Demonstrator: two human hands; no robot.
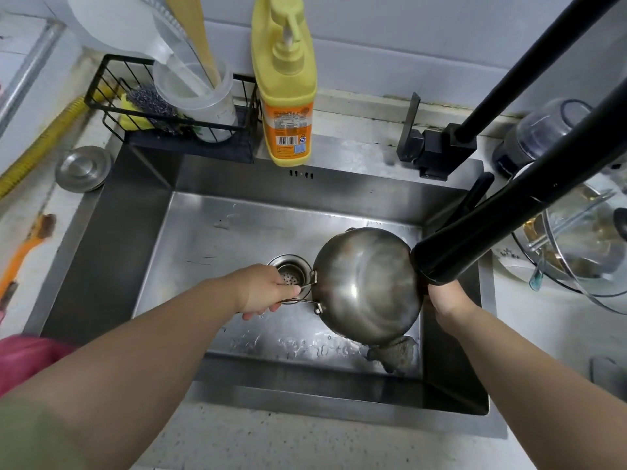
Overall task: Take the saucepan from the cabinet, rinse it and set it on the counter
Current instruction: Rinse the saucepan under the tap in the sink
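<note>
The steel saucepan point(368, 286) is held over the sink point(142, 205), turned so its rounded outer bottom faces me. My left hand point(268, 288) is closed around its thin wire handle, just above the drain strainer point(290, 271). My right hand point(448, 301) is at the pan's right side, mostly hidden behind the pan and the black faucet spout point(475, 239); only its back and wrist show. The faucet head ends right beside the pan's upper right edge. No running water is visible.
A grey scouring cloth point(395, 354) lies in the sink's front right corner. A yellow soap bottle point(286, 96) and a black wire rack point(163, 110) stand behind the sink. A glass lid over dishes point(576, 242) sits on the right counter, a steel sink plug point(83, 167) and an orange brush point(23, 252) on the left.
</note>
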